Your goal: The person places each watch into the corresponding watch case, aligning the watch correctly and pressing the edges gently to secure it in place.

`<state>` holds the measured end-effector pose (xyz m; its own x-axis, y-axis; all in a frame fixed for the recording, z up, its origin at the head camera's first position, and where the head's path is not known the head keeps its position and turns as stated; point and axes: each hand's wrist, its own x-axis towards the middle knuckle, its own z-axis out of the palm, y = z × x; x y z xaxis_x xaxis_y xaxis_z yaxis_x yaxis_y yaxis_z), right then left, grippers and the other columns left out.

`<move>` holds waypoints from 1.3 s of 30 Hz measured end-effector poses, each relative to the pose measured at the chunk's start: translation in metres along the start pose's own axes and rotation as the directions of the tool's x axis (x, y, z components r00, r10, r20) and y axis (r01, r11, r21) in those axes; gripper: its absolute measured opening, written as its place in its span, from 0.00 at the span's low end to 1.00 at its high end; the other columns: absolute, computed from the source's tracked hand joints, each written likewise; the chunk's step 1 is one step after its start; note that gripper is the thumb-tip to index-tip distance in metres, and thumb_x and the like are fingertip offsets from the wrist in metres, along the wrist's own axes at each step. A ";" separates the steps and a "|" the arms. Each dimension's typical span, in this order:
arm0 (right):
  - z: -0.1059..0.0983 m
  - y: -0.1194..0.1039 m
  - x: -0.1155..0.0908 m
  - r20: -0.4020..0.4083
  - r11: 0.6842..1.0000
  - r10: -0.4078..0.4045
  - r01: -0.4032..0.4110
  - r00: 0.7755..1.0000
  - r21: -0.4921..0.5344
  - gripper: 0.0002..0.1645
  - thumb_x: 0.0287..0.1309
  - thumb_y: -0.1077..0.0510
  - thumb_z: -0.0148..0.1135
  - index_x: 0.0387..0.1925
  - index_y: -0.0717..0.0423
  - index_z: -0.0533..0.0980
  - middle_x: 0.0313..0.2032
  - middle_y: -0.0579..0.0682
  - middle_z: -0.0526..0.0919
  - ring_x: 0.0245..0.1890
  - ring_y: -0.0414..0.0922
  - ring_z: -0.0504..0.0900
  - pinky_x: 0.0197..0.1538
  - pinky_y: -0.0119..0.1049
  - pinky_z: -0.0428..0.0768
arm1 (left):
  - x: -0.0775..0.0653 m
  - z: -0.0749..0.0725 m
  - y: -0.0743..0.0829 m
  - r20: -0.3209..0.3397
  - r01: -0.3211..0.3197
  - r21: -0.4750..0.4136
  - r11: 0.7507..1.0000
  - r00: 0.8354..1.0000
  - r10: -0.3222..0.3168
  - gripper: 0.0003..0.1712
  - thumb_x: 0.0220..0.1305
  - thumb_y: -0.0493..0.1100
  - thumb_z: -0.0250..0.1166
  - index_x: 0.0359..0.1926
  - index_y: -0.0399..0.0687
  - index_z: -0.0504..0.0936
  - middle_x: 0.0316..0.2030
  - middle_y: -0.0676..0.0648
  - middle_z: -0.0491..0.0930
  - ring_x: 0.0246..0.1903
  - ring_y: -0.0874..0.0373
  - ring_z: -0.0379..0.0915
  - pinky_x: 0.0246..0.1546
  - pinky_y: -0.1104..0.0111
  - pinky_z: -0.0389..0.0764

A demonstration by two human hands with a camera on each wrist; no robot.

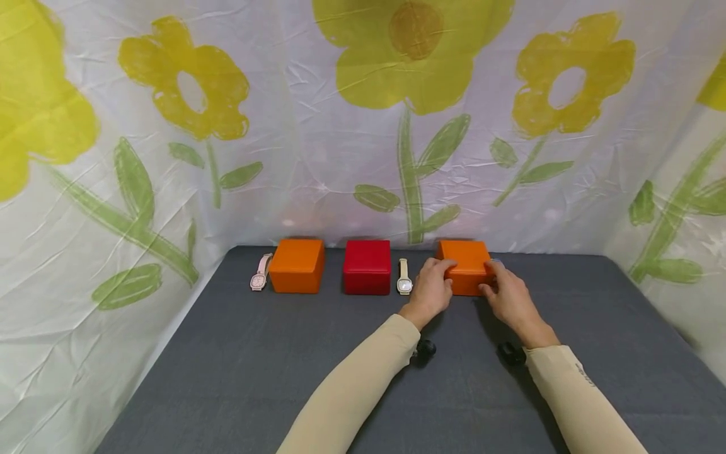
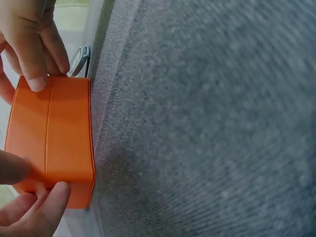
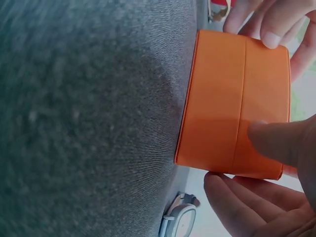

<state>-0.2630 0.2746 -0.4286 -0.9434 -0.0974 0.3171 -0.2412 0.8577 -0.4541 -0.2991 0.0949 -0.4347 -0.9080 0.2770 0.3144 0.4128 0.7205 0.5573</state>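
Over there, right of the red box point(image 1: 367, 268), the person's left hand point(image 1: 431, 291) and right hand point(image 1: 512, 302) grip an orange lidded box point(image 1: 466, 257) from opposite sides.

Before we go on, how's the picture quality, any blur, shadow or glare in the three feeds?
Head: mostly sharp, soft shadow on the dark cloth below the right hand, faint sheen on the flowered curtain; left wrist: cloth blurred toward the right, seam clear on the handled orange box; right wrist: cloth blurred and darker toward the left, box edges fairly crisp.
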 end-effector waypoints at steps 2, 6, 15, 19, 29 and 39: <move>0.000 0.000 0.000 -0.018 1.000 -0.005 0.005 1.000 -0.007 0.31 0.63 0.63 0.59 0.65 0.65 0.61 0.53 0.72 0.72 0.48 0.65 0.76 0.48 0.58 0.75 | 0.001 -0.001 0.001 -0.024 -0.008 0.003 1.000 1.000 0.008 0.22 0.64 0.39 0.61 0.58 0.59 0.78 0.50 0.49 0.74 0.47 0.56 0.74 0.48 0.66 0.76; 0.000 -0.001 0.002 -0.044 1.000 -0.014 0.013 0.999 -0.020 0.28 0.64 0.64 0.57 0.64 0.64 0.63 0.52 0.71 0.74 0.47 0.64 0.76 0.47 0.58 0.76 | 0.003 -0.003 0.002 -0.052 -0.006 0.000 1.000 0.999 0.006 0.21 0.64 0.38 0.62 0.57 0.60 0.79 0.48 0.50 0.76 0.46 0.57 0.75 0.47 0.67 0.76; -0.001 -0.001 0.003 -0.078 1.000 -0.007 0.009 0.997 0.017 0.28 0.62 0.65 0.59 0.62 0.65 0.65 0.49 0.70 0.74 0.44 0.63 0.77 0.44 0.56 0.77 | 0.002 -0.006 0.004 -0.064 -0.019 -0.018 1.000 0.998 0.018 0.21 0.63 0.38 0.62 0.57 0.57 0.80 0.47 0.48 0.76 0.45 0.56 0.75 0.46 0.66 0.76; -0.001 -0.002 0.003 -0.074 1.000 -0.014 0.015 0.997 0.021 0.28 0.61 0.65 0.60 0.62 0.66 0.65 0.46 0.70 0.74 0.42 0.62 0.76 0.44 0.57 0.76 | 0.001 -0.007 0.003 -0.070 -0.025 -0.027 0.999 0.997 0.023 0.21 0.62 0.37 0.62 0.56 0.56 0.80 0.45 0.48 0.76 0.43 0.56 0.74 0.44 0.66 0.76; 0.001 -0.005 0.002 -0.082 0.999 -0.021 0.024 0.996 0.028 0.26 0.61 0.64 0.61 0.59 0.66 0.66 0.46 0.69 0.74 0.43 0.62 0.76 0.45 0.57 0.76 | -0.002 -0.006 -0.003 -0.052 -0.011 -0.082 0.997 0.999 0.007 0.21 0.64 0.39 0.62 0.57 0.59 0.80 0.46 0.50 0.76 0.43 0.58 0.73 0.45 0.67 0.74; 0.000 -0.008 -0.005 -0.018 0.999 -0.030 0.030 0.999 0.034 0.24 0.59 0.64 0.63 0.55 0.66 0.67 0.45 0.67 0.74 0.42 0.61 0.78 0.43 0.55 0.79 | -0.014 -0.007 -0.010 -0.051 -0.033 -0.128 0.991 0.998 0.027 0.19 0.64 0.39 0.63 0.56 0.56 0.81 0.45 0.49 0.76 0.42 0.58 0.72 0.47 0.73 0.75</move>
<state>-0.2562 0.2686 -0.4269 -0.9317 -0.1137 0.3451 -0.2770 0.8368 -0.4723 -0.2902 0.0801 -0.4392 -0.8916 0.2639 0.3679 0.4487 0.6235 0.6403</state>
